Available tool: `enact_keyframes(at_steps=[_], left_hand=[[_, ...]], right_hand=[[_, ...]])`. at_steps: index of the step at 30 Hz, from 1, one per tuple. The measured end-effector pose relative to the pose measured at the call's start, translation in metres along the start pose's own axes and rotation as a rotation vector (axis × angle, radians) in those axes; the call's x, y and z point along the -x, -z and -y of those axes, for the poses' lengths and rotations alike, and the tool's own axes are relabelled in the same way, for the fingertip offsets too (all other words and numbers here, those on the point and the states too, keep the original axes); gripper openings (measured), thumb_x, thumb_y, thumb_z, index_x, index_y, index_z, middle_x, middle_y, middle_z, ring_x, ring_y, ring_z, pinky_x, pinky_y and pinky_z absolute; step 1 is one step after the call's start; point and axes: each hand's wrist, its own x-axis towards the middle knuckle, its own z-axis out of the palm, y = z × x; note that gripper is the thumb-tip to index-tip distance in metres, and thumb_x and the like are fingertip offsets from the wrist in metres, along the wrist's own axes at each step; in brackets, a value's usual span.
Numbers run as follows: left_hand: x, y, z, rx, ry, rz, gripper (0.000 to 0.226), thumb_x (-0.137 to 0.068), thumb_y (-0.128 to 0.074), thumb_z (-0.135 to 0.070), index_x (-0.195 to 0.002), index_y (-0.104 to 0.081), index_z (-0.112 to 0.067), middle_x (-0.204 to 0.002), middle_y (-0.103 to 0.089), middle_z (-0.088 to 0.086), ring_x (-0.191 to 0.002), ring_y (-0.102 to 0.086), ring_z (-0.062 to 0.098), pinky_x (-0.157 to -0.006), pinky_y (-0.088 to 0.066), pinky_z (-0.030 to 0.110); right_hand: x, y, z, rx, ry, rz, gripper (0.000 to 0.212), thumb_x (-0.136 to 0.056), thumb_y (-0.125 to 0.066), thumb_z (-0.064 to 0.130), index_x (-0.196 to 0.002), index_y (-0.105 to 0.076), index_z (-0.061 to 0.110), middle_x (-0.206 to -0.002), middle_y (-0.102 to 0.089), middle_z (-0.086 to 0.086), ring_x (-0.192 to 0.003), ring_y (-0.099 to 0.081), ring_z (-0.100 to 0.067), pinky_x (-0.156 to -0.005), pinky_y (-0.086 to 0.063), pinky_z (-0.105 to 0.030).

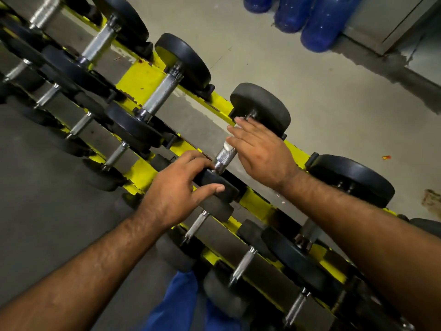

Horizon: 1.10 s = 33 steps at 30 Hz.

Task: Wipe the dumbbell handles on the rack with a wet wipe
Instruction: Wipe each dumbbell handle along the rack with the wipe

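A black dumbbell lies across the top tier of the yellow rack (140,84), with its far head (262,108) behind and its near head (216,185) in front. My left hand (179,187) grips the near head, thumb laid over its face. My right hand (257,149) is wrapped over the upper part of the knurled steel handle (225,155). It holds a white wet wipe (228,146) against the handle, and only a small edge of the wipe shows below the fingers.
More dumbbells sit on the top tier to the left (164,91) and right (353,180), and smaller ones fill the lower tiers (245,261). Blue water jugs (322,22) stand on the grey floor behind the rack. My blue trouser legs (181,304) show below.
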Motion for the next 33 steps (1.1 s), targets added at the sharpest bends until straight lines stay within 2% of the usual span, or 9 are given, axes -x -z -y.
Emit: enact_keyframes(at_steps=[6, 11, 13, 19, 23, 26, 28, 31, 33], left_hand=[[0.001, -0.003, -0.002, -0.024, 0.009, -0.013, 0.057, -0.079, -0.052, -0.071, -0.113, -0.063, -0.027, -0.121, -0.054, -0.013, -0.105, -0.054, 0.004, -0.082, -0.048, 0.026], [0.0, -0.001, 0.003, 0.041, 0.004, -0.029, 0.053, -0.077, -0.056, -0.072, -0.11, -0.064, -0.031, -0.117, -0.054, -0.016, -0.106, -0.055, 0.005, -0.085, -0.052, 0.036], [0.0, 0.001, 0.007, 0.083, 0.019, -0.039, 0.051, -0.075, -0.057, -0.072, -0.109, -0.064, -0.035, -0.117, -0.054, -0.02, -0.108, -0.055, 0.004, -0.086, -0.052, 0.037], [-0.004, 0.003, 0.017, 0.151, -0.001, -0.03, 0.05, -0.075, -0.061, -0.07, -0.107, -0.066, -0.033, -0.115, -0.055, -0.021, -0.11, -0.056, 0.004, -0.089, -0.052, 0.037], [-0.004, 0.002, 0.019, 0.166, 0.0, -0.036, 0.051, -0.074, -0.061, -0.071, -0.107, -0.066, -0.032, -0.115, -0.056, -0.02, -0.111, -0.056, 0.006, -0.091, -0.05, 0.035], [-0.003, -0.001, 0.019, 0.18, 0.001, -0.037, 0.049, -0.075, -0.062, -0.068, -0.107, -0.066, -0.031, -0.116, -0.055, -0.018, -0.112, -0.056, 0.008, -0.091, -0.05, 0.037], [-0.003, -0.001, 0.018, 0.19, -0.001, -0.04, 0.048, -0.076, -0.064, -0.066, -0.107, -0.066, -0.03, -0.116, -0.056, -0.017, -0.113, -0.056, 0.01, -0.092, -0.05, 0.038], [-0.003, -0.001, 0.019, 0.203, -0.006, -0.05, 0.047, -0.076, -0.065, -0.065, -0.107, -0.066, -0.03, -0.116, -0.057, -0.016, -0.114, -0.056, 0.01, -0.093, -0.05, 0.038], [-0.003, -0.002, 0.019, 0.204, -0.005, -0.046, 0.046, -0.076, -0.065, -0.065, -0.107, -0.066, -0.03, -0.115, -0.057, -0.015, -0.114, -0.057, 0.011, -0.092, -0.051, 0.039]], right_hand=[[-0.004, 0.001, -0.008, -0.04, 0.073, 0.025, 0.033, -0.094, -0.046, 0.012, -0.118, -0.068, 0.003, -0.127, -0.065, -0.014, -0.126, -0.057, -0.031, -0.115, -0.035, -0.04], [0.007, 0.002, -0.01, 0.006, 0.074, 0.065, 0.044, -0.094, -0.047, 0.007, -0.137, -0.055, 0.003, -0.144, -0.053, -0.014, -0.139, -0.044, -0.029, -0.121, -0.026, -0.038], [0.01, 0.0, -0.008, 0.008, 0.048, 0.048, 0.047, -0.093, -0.047, 0.004, -0.14, -0.052, 0.004, -0.147, -0.05, -0.013, -0.142, -0.04, -0.028, -0.122, -0.021, -0.035], [0.009, -0.014, 0.008, -0.034, -0.176, -0.131, 0.048, -0.092, -0.049, -0.004, -0.139, -0.055, 0.003, -0.147, -0.051, -0.012, -0.142, -0.04, -0.027, -0.12, -0.026, -0.037], [0.019, -0.015, 0.014, -0.019, 0.005, -0.059, 0.05, -0.091, -0.043, -0.003, -0.139, -0.054, 0.002, -0.147, -0.05, -0.013, -0.142, -0.041, -0.029, -0.118, -0.03, -0.047], [0.017, -0.012, -0.008, 0.013, -0.106, -0.109, 0.054, -0.089, -0.047, -0.007, -0.142, -0.051, 0.003, -0.149, -0.048, -0.013, -0.143, -0.039, -0.027, -0.119, -0.028, -0.043], [0.016, -0.018, 0.007, -0.021, -0.176, -0.122, 0.054, -0.089, -0.049, -0.008, -0.142, -0.049, 0.001, -0.15, -0.047, -0.015, -0.144, -0.037, -0.03, -0.12, -0.027, -0.043], [0.018, -0.022, 0.016, -0.062, -0.009, -0.098, 0.043, -0.098, -0.037, -0.001, -0.136, -0.057, 0.001, -0.144, -0.053, -0.015, -0.139, -0.044, -0.03, -0.117, -0.032, -0.046], [0.013, -0.017, -0.004, -0.034, 0.001, -0.132, 0.041, -0.1, -0.036, 0.0, -0.133, -0.06, 0.003, -0.141, -0.057, -0.012, -0.137, -0.047, -0.028, -0.117, -0.032, -0.042]])
